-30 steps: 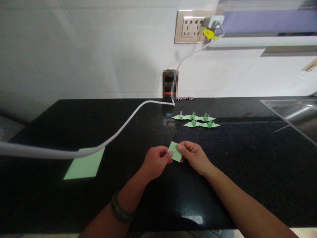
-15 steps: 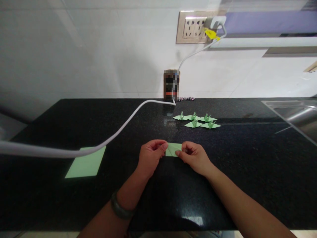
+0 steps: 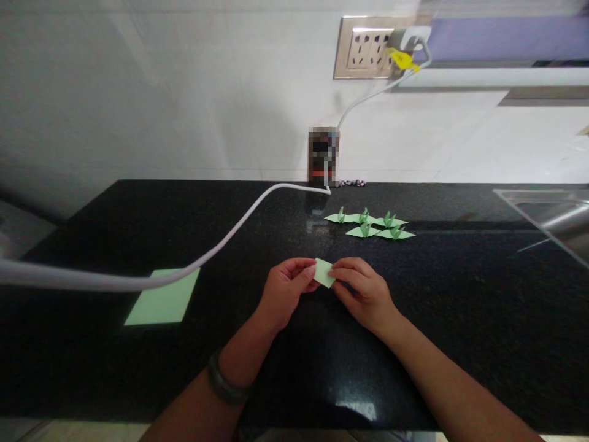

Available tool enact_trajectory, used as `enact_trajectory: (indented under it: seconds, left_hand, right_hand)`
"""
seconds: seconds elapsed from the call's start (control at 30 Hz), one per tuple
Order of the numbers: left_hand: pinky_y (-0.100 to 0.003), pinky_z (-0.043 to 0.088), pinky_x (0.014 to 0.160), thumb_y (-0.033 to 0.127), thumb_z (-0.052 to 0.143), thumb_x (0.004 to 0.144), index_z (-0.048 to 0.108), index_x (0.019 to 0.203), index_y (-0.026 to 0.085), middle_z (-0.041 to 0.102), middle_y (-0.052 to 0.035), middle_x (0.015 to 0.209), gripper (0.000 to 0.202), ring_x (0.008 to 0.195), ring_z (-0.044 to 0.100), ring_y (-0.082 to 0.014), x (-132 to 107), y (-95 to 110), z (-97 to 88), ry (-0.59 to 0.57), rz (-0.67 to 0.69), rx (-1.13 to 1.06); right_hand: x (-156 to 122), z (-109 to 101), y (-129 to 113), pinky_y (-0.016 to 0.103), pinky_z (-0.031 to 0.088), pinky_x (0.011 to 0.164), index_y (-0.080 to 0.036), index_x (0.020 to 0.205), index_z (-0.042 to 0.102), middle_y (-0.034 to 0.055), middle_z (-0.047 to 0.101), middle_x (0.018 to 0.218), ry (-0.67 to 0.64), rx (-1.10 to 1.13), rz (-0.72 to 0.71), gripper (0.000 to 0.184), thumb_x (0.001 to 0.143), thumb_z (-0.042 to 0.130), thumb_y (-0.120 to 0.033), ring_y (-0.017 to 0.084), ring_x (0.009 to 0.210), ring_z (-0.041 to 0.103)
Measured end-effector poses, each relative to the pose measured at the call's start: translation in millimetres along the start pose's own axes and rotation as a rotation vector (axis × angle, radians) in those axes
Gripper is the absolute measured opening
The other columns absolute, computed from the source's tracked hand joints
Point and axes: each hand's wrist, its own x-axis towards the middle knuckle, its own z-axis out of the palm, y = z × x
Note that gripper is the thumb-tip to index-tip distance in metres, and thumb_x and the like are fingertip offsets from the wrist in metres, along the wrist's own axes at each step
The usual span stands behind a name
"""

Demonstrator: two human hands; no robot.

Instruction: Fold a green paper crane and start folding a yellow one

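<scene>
A small folded piece of pale green paper (image 3: 323, 272) is held between my two hands, over the black countertop. My left hand (image 3: 289, 287) pinches its left edge between thumb and fingers. From the other side, my right hand (image 3: 363, 287) has thumb and fingers closed on the right edge. The fingertips cover both edges of the paper. Beyond the hands, several green origami cranes (image 3: 365, 229) stand in two rows with their wings spread. To the left lies a flat stack or sheet of green paper (image 3: 161, 301).
A white cable (image 3: 234, 230) crosses the left side above the green sheet, blurred close to the camera. A phone-like device (image 3: 323, 156) leans on the tiled wall, below a socket panel (image 3: 363, 48) with a plugged-in charger (image 3: 411, 38). A metal sink (image 3: 561, 215) sits at the right.
The held paper has turned and looks smaller, showing a plain face where a diagonal crease showed before. My right fingers have shifted on its edge. The view has moved slightly.
</scene>
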Motion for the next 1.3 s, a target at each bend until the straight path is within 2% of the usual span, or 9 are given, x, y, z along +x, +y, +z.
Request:
enact_trajectory:
  seconds: [0.07, 0.17, 0.27, 0.4, 0.5, 0.67, 0.87, 1.03, 1.3]
  left_hand:
    - [-0.022, 0.048, 0.063, 0.025, 0.064, 0.066, 0.059, 0.089, 0.011, 0.064, -0.0028, 0.076, 0.027, 0.063, 0.059, -0.0089, 0.6, -1.2, 0.0, 0.002, 0.013, -0.011]
    - [-0.021, 0.048, 0.06, 0.022, 0.065, 0.065, 0.055, 0.1, 0.014, 0.064, -0.0015, 0.074, 0.037, 0.061, 0.059, -0.0088, 1.0, -1.6, 0.0, 0.008, 0.008, -0.055]
    - [-0.021, 0.048, 0.057, 0.019, 0.062, 0.067, 0.051, 0.106, 0.015, 0.065, -0.0025, 0.073, 0.04, 0.059, 0.06, -0.0101, 1.6, 0.2, -1.2, 0.001, -0.075, -0.127]
    - [-0.023, 0.049, 0.058, 0.017, 0.056, 0.072, 0.056, 0.096, 0.012, 0.065, -0.0079, 0.079, 0.024, 0.066, 0.063, -0.0144, 2.6, 2.6, -4.6, -0.102, -0.261, -0.239]
    - [-0.024, 0.049, 0.061, 0.016, 0.056, 0.072, 0.058, 0.089, 0.011, 0.065, -0.0088, 0.08, 0.018, 0.069, 0.064, -0.0157, 3.3, 2.0, -6.9, -0.184, -0.335, -0.261]
    - [-0.025, 0.049, 0.065, 0.017, 0.057, 0.072, 0.059, 0.089, 0.012, 0.065, -0.0086, 0.082, 0.018, 0.072, 0.063, -0.0152, 2.8, -0.3, -6.9, -0.197, -0.292, -0.243]
    - [-0.025, 0.047, 0.069, 0.02, 0.057, 0.073, 0.057, 0.093, 0.012, 0.064, -0.01, 0.092, 0.022, 0.081, 0.062, -0.0169, -0.1, -1.5, -2.2, -0.201, -0.207, -0.204]
    - [-0.028, 0.047, 0.072, 0.021, 0.056, 0.073, 0.057, 0.094, 0.012, 0.064, -0.0104, 0.096, 0.023, 0.085, 0.061, -0.0179, -0.5, -4.2, 0.7, -0.214, -0.172, -0.151]
    - [-0.028, 0.046, 0.072, 0.026, 0.056, 0.073, 0.057, 0.093, 0.012, 0.065, -0.009, 0.089, 0.024, 0.081, 0.062, -0.0164, -1.8, -5.4, 4.9, -0.175, -0.15, 0.0]
  right_hand:
    - [-1.5, 0.8, 0.5, 0.028, 0.048, 0.069, -0.021, 0.094, 0.061, 0.0078, 0.053, 0.097, -0.02, -0.006, -0.013, 0.022, 0.077, 0.05, -0.015, 0.015, 0.082, 0.056]
    - [-3.2, 1.4, 1.4, 0.028, 0.048, 0.07, -0.022, 0.095, 0.061, 0.0079, 0.051, 0.101, -0.045, -0.001, -0.019, 0.022, 0.078, 0.049, -0.015, 0.015, 0.082, 0.056]
    - [-3.3, 0.9, 2.1, 0.029, 0.048, 0.072, -0.024, 0.095, 0.061, 0.0075, 0.052, 0.103, -0.037, 0.005, -0.014, 0.022, 0.078, 0.049, -0.016, 0.016, 0.086, 0.056]
    - [-1.6, -0.7, 1.6, 0.031, 0.048, 0.074, -0.023, 0.094, 0.061, 0.0078, 0.054, 0.102, -0.031, 0.036, -0.04, 0.021, 0.078, 0.049, -0.016, 0.017, 0.088, 0.056]
    - [-0.3, -1.8, 0.8, 0.031, 0.048, 0.075, -0.022, 0.093, 0.061, 0.0081, 0.055, 0.101, -0.042, 0.05, -0.06, 0.02, 0.078, 0.049, -0.015, 0.017, 0.09, 0.055]
    - [0.0, -0.9, -0.7, 0.034, 0.047, 0.079, -0.023, 0.092, 0.061, 0.0076, 0.055, 0.102, -0.024, 0.057, -0.03, 0.019, 0.078, 0.05, -0.017, 0.018, 0.094, 0.053]
    - [1.3, 5.2, -4.5, 0.036, 0.045, 0.08, -0.02, 0.079, 0.064, 0.0083, 0.047, 0.107, 0.159, 0.066, 0.146, 0.011, 0.075, 0.054, -0.019, 0.018, 0.088, 0.053]
    - [2.5, 8.4, -3.7, 0.035, 0.044, 0.08, -0.022, 0.08, 0.063, 0.0057, 0.055, 0.092, 0.156, 0.081, 0.231, 0.012, 0.077, 0.052, -0.02, 0.018, 0.088, 0.053]
    - [1.7, 9.9, -1.4, 0.034, 0.045, 0.077, -0.021, 0.077, 0.063, 0.0059, 0.056, 0.09, 0.192, 0.083, 0.243, 0.01, 0.075, 0.054, -0.02, 0.018, 0.086, 0.054]
